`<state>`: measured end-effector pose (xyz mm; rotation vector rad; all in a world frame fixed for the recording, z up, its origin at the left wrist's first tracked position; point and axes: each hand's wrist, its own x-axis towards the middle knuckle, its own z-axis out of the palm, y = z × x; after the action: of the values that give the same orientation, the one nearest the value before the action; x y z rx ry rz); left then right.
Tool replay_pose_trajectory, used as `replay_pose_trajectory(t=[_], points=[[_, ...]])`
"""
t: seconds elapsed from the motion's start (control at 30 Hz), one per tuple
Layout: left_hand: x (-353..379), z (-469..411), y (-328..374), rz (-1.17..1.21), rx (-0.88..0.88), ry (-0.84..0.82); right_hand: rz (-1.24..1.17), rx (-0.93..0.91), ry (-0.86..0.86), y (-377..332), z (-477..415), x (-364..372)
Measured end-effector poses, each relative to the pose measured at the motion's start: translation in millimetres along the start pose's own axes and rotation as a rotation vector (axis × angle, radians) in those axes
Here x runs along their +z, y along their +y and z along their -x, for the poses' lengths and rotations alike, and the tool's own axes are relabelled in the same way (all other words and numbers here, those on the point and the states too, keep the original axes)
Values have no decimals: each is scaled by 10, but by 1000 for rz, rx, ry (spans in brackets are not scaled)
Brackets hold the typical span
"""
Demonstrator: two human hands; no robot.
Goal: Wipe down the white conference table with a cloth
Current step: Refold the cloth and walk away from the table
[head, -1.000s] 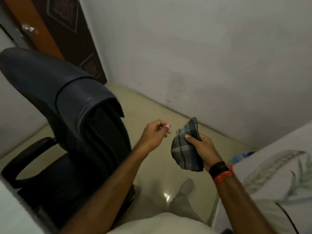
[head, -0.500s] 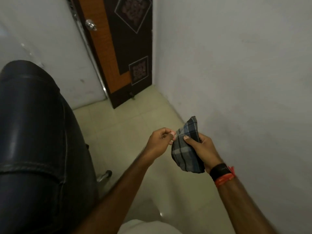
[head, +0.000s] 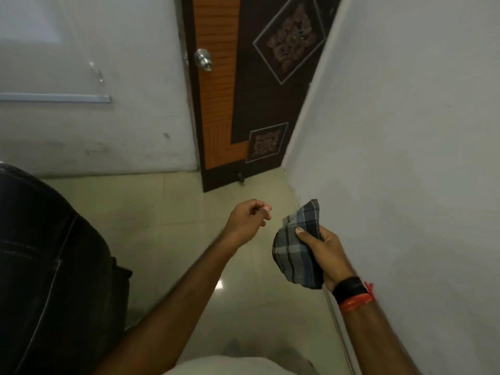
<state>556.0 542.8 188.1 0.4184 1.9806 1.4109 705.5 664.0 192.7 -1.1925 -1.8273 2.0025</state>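
Note:
A folded grey-and-blue checked cloth (head: 296, 247) is held upright in my right hand (head: 324, 253), thumb pressed on its front face. That wrist wears a black band and an orange thread. My left hand (head: 247, 219) hovers a short way left of the cloth, fingers loosely curled, holding nothing and not touching the cloth. Both hands are above the pale floor. The white conference table is not in view.
A black leather office chair (head: 48, 280) fills the lower left. A brown-and-orange door (head: 243, 104) with a round metal knob (head: 203, 59) stands ahead, shut. A white wall (head: 405, 158) runs close along the right. Glossy beige floor tiles (head: 176, 207) lie between chair and wall.
My view has swung left from the table corner to the door. My left hand, which pinched the cloth's edge half a second ago, has let go and moved left.

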Motion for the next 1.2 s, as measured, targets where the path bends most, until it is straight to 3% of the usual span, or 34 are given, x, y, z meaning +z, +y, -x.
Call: replay_pose_trajectory(t=[0.5, 0.9, 1.03, 1.2], points=[[-1696, -2421, 401, 79, -126, 548, 251, -17, -650, -1521, -3481, 1873], [-3483, -2898, -99, 310, -244, 1026, 651, -146, -1256, -2156, -4355, 4387], [-4285, -2878, -215, 174, -188, 918, 856, -249, -1455, -2342, -4427, 5339], [-5280, -2668, -391, -176, -165, 801, 1233, -558, -1669, -2513, -4433, 6600]])
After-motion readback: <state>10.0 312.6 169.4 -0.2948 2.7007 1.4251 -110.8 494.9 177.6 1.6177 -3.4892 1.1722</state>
